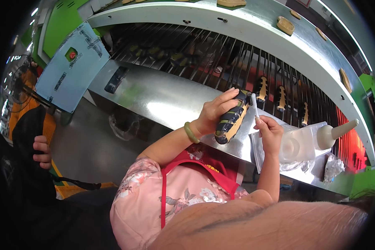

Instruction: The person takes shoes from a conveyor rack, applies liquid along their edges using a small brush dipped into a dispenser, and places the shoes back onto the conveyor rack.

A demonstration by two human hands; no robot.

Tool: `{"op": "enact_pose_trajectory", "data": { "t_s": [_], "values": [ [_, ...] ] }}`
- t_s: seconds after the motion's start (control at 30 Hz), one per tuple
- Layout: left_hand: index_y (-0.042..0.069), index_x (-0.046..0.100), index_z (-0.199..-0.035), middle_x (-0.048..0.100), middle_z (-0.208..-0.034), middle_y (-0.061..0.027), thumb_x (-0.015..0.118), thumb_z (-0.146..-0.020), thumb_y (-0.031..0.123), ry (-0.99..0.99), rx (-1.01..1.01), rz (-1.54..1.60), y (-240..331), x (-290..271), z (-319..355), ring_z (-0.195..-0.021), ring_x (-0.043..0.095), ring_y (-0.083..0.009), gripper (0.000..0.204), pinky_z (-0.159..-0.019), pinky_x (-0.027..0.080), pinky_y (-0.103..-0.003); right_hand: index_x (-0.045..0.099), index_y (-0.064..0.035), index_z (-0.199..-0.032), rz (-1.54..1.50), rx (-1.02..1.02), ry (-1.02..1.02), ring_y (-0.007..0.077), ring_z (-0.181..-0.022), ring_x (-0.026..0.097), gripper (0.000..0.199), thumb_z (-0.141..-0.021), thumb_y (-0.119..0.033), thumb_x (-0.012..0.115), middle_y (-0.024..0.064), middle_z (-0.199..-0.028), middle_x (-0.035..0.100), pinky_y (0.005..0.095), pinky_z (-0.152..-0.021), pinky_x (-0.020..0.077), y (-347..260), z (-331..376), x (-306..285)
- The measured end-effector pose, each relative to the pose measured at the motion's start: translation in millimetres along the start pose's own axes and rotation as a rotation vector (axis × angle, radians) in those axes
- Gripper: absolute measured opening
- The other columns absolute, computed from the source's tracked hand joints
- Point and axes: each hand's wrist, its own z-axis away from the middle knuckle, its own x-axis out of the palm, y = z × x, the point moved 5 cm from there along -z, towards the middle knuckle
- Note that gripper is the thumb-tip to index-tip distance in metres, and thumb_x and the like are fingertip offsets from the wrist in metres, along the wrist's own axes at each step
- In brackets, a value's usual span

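My left hand (216, 109), with a green bangle at its wrist, is wrapped round a dark shoe upper (226, 124) with olive stripes. The upper is tilted so that its tan underside faces right, over the metal ledge (166, 93). Between the fingertips of my right hand (269, 130) is a slim white stick (255, 106), like a small brush or swab. Its upper end is at the shoe's far end; whether the two touch, I cannot tell. Close beyond, several similar shoes (262, 88) lie on the rack of dark rods (212, 52), tan undersides up.
Right of my right hand stand a clear plastic container (296, 143) and a bottle with a long pale nozzle (335, 134). Crumpled foil (333, 167) lies beside them. Tan sole pieces (285, 26) rest on the upper shelf. A blue panel (73, 68) and another person's hand (42, 152) are at left.
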Motion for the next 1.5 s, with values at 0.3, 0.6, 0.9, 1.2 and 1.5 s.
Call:
{"op": "enact_pose_trajectory", "data": {
  "t_s": [0.3,0.6,0.9,1.2,1.5],
  "values": [
    [0.01,0.053,-0.108,0.055,-0.122,-0.0166,0.076,-0.064,0.004,0.049,-0.004,-0.045,-10,-4,5,-0.107,0.058,-0.035,0.05,-0.086,0.053,-0.037,0.069,0.0001,-0.09,0.157,-0.058,-0.028,0.0029,-0.057,0.052,0.016,-0.078,-0.01,0.072,0.0006,-0.069,0.064,0.0174,-0.049,0.0378,-3,10,7],
    [0.01,0.053,-0.11,0.056,-0.121,-0.0152,0.076,-0.064,0.007,0.005,0.029,-0.121,-15,-5,3,-0.109,0.057,-0.0358,0.051,-0.085,0.054,-0.037,0.068,0.0028,-0.09,-0.023,0.003,-0.076,0.0063,-0.069,0.057,0.015,-0.076,-0.003,0.073,0.0023,-0.074,0.065,0.0191,-0.061,0.044,8,17,8],
    [0.01,0.054,-0.109,0.055,-0.122,-0.0154,0.073,-0.067,0.009,-0.071,0.081,-0.228,-15,-16,3,-0.109,0.056,-0.0376,0.046,-0.084,0.054,-0.038,0.069,0.0024,-0.09,0.037,0.034,-0.044,0.0069,-0.066,0.058,0.016,-0.075,-0.003,0.072,0.0036,-0.074,0.066,0.0198,-0.06,0.0453,8,26,2],
    [0.009,0.054,-0.105,0.055,-0.121,-0.0162,0.067,-0.074,0.009,-0.164,0.262,-0.415,-25,-28,-15,-0.11,0.055,-0.038,0.033,-0.087,0.052,-0.042,0.068,0.0035,-0.09,0.218,-0.004,-0.021,0.0082,-0.069,0.058,0.016,-0.076,-0.005,0.071,0.0042,-0.076,0.066,0.0212,-0.064,0.0461,19,20,2],
    [0.009,0.054,-0.098,0.056,-0.118,-0.0167,0.066,-0.075,0.009,-0.177,0.271,-0.431,-14,-33,-17,-0.108,0.057,-0.0379,0.027,-0.086,0.052,-0.044,0.07,0.0015,-0.083,0.233,-0.082,0.006,0.0079,-0.065,0.06,0.013,-0.072,-0.005,0.075,0.0066,-0.07,0.067,0.0229,-0.061,0.0483,14,25,14]
  ]
}}
